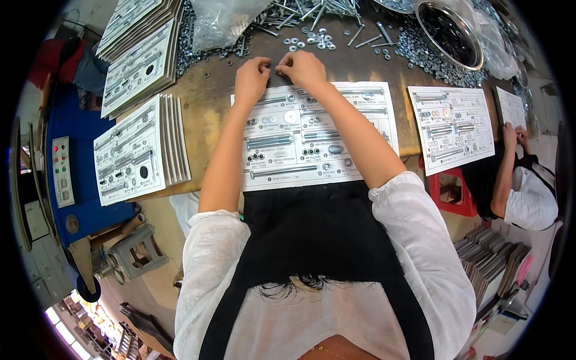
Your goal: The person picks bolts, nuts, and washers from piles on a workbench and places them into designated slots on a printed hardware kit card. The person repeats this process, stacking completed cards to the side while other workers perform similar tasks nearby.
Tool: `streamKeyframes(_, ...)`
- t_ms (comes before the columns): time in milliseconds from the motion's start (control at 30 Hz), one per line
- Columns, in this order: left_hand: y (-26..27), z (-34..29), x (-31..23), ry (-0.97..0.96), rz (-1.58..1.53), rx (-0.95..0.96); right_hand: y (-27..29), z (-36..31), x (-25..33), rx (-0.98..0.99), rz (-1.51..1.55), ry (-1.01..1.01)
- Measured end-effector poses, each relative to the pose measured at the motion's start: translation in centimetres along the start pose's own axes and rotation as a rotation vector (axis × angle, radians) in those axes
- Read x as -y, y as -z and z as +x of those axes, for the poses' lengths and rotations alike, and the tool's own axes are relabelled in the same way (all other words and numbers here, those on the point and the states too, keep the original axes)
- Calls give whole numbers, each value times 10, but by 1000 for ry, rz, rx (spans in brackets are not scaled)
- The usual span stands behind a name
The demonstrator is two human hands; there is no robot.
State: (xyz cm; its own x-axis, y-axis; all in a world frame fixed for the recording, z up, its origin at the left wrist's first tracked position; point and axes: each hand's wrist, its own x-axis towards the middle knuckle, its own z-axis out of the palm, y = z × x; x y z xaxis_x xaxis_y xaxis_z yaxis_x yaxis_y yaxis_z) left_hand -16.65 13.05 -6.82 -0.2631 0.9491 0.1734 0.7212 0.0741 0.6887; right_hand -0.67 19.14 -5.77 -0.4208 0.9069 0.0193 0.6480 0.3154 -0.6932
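Sitting just past the printed card [297, 141] at the desk [207, 117]'s near edge, L hand [254, 75] & R hand [303, 70] each have a nearly closed grip, can't tell on what, w/ card prob light, stiffish, best taken by its sides.

The single fisheye view looks steeply down from the wearer's head, over the black apron [312, 231] and across the desk [207, 99] from its near edge, fairly close.

Evenly bright — window [63, 330] blown out, edges bent
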Motion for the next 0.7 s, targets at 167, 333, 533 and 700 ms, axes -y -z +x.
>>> streamKeyframes(167, -9, 4, -1, -166, -16, -146, -14, 6, -22, -60, 98, -12)
streamKeyframes(333, -16, 4, -9, -218, 23, -96, -11, -1, -19, -31, 115, 36)
streamKeyframes(533, -1, 14, 4, -187, -4, 204, -13, -2, -18, -59, 120, 49)
streamKeyframes(700, 2, 27, 12, -308, 43, 299, -18, 2, -21, -77, 196, 14)
